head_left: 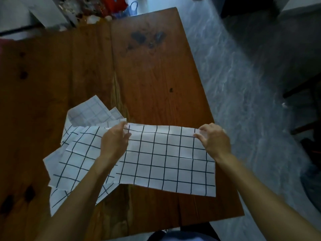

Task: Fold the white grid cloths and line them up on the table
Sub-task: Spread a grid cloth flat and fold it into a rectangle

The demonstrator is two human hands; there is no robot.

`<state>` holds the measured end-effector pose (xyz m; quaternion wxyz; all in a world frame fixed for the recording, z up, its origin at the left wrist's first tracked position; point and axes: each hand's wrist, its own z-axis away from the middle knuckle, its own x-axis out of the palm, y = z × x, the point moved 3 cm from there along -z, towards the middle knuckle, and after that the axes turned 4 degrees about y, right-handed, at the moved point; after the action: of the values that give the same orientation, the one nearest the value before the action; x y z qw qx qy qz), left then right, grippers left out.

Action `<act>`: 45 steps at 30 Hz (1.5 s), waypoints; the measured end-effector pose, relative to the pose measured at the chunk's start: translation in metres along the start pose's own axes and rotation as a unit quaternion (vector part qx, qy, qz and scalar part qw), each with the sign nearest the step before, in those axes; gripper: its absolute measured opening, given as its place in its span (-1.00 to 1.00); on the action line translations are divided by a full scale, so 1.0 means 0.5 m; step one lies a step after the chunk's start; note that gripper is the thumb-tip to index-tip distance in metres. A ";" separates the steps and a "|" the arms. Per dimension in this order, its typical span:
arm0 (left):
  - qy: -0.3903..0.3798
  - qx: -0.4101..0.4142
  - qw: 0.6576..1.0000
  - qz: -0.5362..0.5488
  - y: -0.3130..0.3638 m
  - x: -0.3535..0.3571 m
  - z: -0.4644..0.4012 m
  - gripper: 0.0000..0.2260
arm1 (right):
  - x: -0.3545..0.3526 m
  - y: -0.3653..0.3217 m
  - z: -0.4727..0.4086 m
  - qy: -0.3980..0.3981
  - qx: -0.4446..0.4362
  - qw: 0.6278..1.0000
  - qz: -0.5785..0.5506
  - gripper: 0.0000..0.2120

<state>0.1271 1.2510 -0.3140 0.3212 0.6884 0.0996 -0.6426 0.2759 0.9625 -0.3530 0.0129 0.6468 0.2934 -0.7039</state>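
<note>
A white cloth with a black grid (166, 160) lies spread over the near right part of the wooden table (152, 79). My left hand (115, 141) pinches its far left corner. At the far right corner, my right hand (214, 139) pinches the cloth's edge. The far edge is lifted a little off the table. To the left lies a loose pile of more white grid cloths (76, 150), partly under my left forearm, with one faint-lined cloth (90, 112) on its far side.
The table's right edge runs beside a grey marbled floor (243, 84). Clutter, a red object and a blue bag (129, 9) stand at the table's far end. Dark stains mark the far middle of the tabletop. Dark furniture (305, 105) stands at the right.
</note>
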 end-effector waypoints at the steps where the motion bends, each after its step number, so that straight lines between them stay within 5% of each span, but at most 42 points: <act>1: 0.023 0.001 1.000 0.000 0.001 0.005 0.002 -0.59 | 0.004 -0.002 0.000 0.019 0.004 1.000 0.005 -0.67; 6: 0.117 0.064 0.987 0.087 0.041 0.019 0.075 -0.68 | 0.016 -0.034 0.043 0.076 0.016 0.996 -0.038 -0.61; 13: -0.012 0.195 0.980 0.027 0.052 0.086 0.263 -0.64 | 0.061 -0.136 0.220 0.021 -0.053 0.996 -0.064 -0.60; 17: -0.145 0.160 0.976 -0.030 0.030 0.135 0.292 -0.43 | 0.113 -0.172 0.291 -0.066 -0.090 0.994 -0.011 -0.50; 22: -0.192 0.159 0.965 -0.085 0.011 0.169 0.274 -0.40 | 0.147 -0.139 0.313 -0.148 -0.045 0.987 0.052 -0.37; 34: -0.167 0.095 0.975 -0.114 -0.110 0.138 0.304 -0.37 | 0.144 -0.142 0.329 -0.137 -0.035 0.988 0.066 -0.35; 40: -0.118 0.177 0.975 -0.071 -0.066 0.161 0.288 -0.46 | 0.180 -0.170 0.328 -0.149 -0.041 0.986 0.056 -0.38; 45: -0.162 0.098 0.978 -0.086 -0.105 0.158 0.288 -0.40 | 0.156 -0.127 0.337 -0.154 -0.009 0.986 0.069 -0.35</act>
<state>-0.0080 1.1879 -0.4007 0.2071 0.5921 0.0416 -0.7777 0.0857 0.9707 -0.4010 0.1120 0.5489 0.2487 -0.7901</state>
